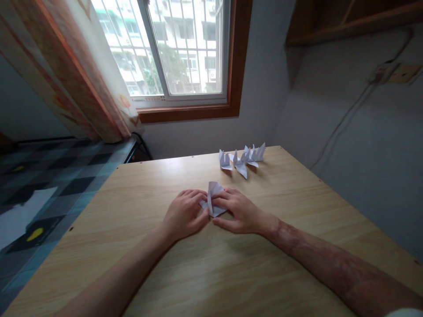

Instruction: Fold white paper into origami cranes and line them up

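Note:
A piece of folded white paper (216, 208) rests on the wooden table between my two hands, with one flap standing up. My left hand (187, 212) grips its left side, fingers curled against the paper and thumb at the near edge. On the right side, the fingers of my right hand (239, 211) press the folds, while its thumb reaches along the table at the near corner. Parts of the paper are hidden under the fingers. Beyond my hands stand several white folded paper figures, among them one at the left (225, 161) and one with pointed wings (240, 164).
The light wooden table (158, 273) meets the wall near the window (185, 53). To the left is a checked bed cover (86, 154) with white sheets of paper (26, 215) on it. A cable (343, 119) runs down the right wall from a socket (383, 72).

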Tool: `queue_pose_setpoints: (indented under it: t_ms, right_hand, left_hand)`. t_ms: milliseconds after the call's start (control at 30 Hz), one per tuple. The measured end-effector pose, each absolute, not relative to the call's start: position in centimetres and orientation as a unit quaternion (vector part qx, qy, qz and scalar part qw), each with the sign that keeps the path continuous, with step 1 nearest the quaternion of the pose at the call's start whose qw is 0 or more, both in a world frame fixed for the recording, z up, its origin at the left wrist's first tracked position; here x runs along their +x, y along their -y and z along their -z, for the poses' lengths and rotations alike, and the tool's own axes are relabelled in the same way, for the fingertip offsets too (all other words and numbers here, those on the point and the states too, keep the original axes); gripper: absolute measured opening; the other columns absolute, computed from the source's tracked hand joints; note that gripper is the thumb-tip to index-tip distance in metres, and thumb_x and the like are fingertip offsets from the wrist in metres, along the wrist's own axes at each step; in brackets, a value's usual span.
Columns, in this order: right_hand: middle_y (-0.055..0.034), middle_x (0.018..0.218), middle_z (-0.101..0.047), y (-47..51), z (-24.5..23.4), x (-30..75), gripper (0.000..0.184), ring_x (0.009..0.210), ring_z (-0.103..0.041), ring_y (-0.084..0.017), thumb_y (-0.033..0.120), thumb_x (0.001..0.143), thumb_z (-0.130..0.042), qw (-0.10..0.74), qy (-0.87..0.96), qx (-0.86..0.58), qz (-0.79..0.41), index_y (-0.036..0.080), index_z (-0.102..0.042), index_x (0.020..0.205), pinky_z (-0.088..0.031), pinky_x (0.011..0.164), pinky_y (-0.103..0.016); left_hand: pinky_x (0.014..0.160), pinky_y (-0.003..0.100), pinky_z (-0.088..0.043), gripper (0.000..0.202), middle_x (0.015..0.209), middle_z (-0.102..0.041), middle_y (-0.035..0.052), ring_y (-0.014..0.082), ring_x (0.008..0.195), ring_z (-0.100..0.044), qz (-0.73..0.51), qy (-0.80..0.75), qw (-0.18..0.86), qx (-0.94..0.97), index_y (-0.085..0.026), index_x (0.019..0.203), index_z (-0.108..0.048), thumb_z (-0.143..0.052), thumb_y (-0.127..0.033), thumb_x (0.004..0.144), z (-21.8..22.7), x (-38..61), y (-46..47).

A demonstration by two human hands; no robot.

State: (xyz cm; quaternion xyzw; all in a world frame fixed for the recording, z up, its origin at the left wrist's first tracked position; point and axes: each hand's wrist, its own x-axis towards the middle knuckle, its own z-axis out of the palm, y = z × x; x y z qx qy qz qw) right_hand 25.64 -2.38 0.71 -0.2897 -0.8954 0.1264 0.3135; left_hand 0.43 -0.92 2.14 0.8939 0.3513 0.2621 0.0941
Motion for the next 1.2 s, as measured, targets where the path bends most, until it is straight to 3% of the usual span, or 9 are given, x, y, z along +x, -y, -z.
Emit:
queue_pose_setpoints:
  t_ms: [133, 367, 533, 667, 800, 1033, 1200]
  right_hand:
    - [-0.0111, 0.13, -0.076, 2.5, -0.8, 25.6, 0.04, 0.12, -0.068, -0.032, 0.036, 0.099, -0.075, 0.328, 0.886, -0.299, -0.134, 0.022, -0.068, 0.136, -0.052, 0.11, -0.048]
    - [-0.0106, 0.132, -0.076, 2.2, -0.6, 25.6, 0.025, 0.125, -0.068, -0.033, 0.04, 0.098, -0.076, 0.321, 0.897, -0.283, -0.116, 0.024, -0.076, 0.118, -0.05, 0.114, -0.049]
    - [-0.0111, 0.134, -0.075, 2.4, -0.6, 25.6, 0.049, 0.128, -0.068, -0.034, 0.045, 0.092, -0.082, 0.315, 0.898, -0.288, -0.108, 0.024, -0.07, 0.134, -0.043, 0.123, -0.052]
    - [-0.0117, 0.132, -0.076, 2.5, -0.3, 25.6, 0.068, 0.128, -0.069, -0.034, 0.045, 0.093, -0.082, 0.316, 0.894, -0.301, -0.1, 0.023, -0.059, 0.153, -0.039, 0.127, -0.055]
    - [-0.0096, 0.129, -0.079, 2.4, 0.0, 25.6, 0.045, 0.126, -0.072, -0.031, 0.038, 0.098, -0.077, 0.323, 0.89, -0.305, -0.101, 0.026, -0.068, 0.139, -0.038, 0.128, -0.054]
    - [-0.005, 0.114, -0.083, 2.0, 0.6, 25.5, 0.011, 0.113, -0.077, -0.025, 0.022, 0.101, -0.071, 0.343, 0.871, -0.327, -0.125, 0.025, -0.069, 0.112, -0.041, 0.127, -0.052]
    - [-0.0053, 0.106, -0.079, 1.8, 1.0, 25.6, 0.016, 0.103, -0.075, -0.026, 0.017, 0.096, -0.07, 0.359, 0.86, -0.34, -0.13, 0.024, -0.064, 0.108, -0.045, 0.123, -0.053]
  left_hand:
    - [0.104, 0.046, -0.054, 0.02, 0.124, -0.078, 0.0081, 0.0298, 0.114, -0.073, -0.263, -0.331, 0.123, 0.898, -0.025, 0.112, -0.067, -0.07, -0.031, 0.093, -2.3, 0.3, 0.8]
    - [0.109, 0.045, -0.055, 0.029, 0.13, -0.075, 0.0107, 0.0296, 0.12, -0.072, -0.266, -0.32, 0.204, 0.886, -0.025, 0.113, -0.072, -0.08, -0.045, 0.094, -2.5, 0.0, 0.3]
    - [0.109, 0.045, -0.055, 0.026, 0.127, -0.076, 0.0114, 0.0293, 0.119, -0.071, -0.278, -0.321, 0.234, 0.875, -0.023, 0.115, -0.072, -0.076, -0.043, 0.099, -2.6, 0.0, 0.3]
    - [0.108, 0.048, -0.058, 0.043, 0.132, -0.076, 0.0139, 0.0324, 0.121, -0.071, -0.277, -0.308, 0.257, 0.873, -0.024, 0.131, -0.074, -0.083, -0.045, 0.094, -2.5, -0.2, -0.1]
    - [0.114, 0.047, -0.056, 0.042, 0.139, -0.075, 0.0132, 0.0314, 0.127, -0.071, -0.299, -0.293, 0.289, 0.861, -0.023, 0.133, -0.076, -0.083, -0.04, 0.095, -2.0, -0.2, -0.5]
    - [0.103, 0.041, -0.061, 0.033, 0.123, -0.079, 0.0111, 0.028, 0.111, -0.075, -0.32, -0.33, 0.335, 0.822, -0.018, 0.118, -0.08, -0.084, -0.041, 0.095, -1.1, -0.1, -0.8]
    - [0.102, 0.041, -0.061, 0.026, 0.122, -0.08, 0.0107, 0.028, 0.109, -0.075, -0.32, -0.343, 0.348, 0.811, -0.018, 0.113, -0.082, -0.08, -0.038, 0.097, -1.2, -0.1, -0.8]
